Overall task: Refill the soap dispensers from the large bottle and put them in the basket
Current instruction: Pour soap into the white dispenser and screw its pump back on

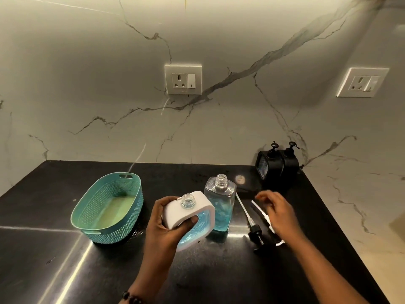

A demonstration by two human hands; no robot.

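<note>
Fingers [192, 222] of the left hand [163, 224] curl round a white soap dispenser [189, 218], thumb pressed on its blue-filled window, holding it tilted and lifted off the black counter [65, 260]; its clear neck is uncapped and open. Just beyond those fingers, touching or nearly touching the dispenser's far corner (I cannot tell which), stands the large clear bottle [220, 205], upright, cap off, partly filled with blue liquid. Left of the left hand, with a narrow strip of bare counter between, sits the teal perforated basket [109, 207], its near rim close to the wrist. The right hand [278, 212] hovers low over the counter with its fingers loosely spread and slightly bent, gripping nothing. Under and beside it lie two pumps: a black pump head [256, 234] with its white tube running away toward the bottle, and a second white tube [260, 212] largely hidden beneath the palm. Beyond the right fingers, against the marble wall, two black dispensers [277, 163] stand side by side near the counter's right edge. That edge slants close past the right forearm, so room is tight there, while the near left part of the counter, below the basket, lies wide and bare. Two wall sockets [183, 80] sit on the wall above.
</note>
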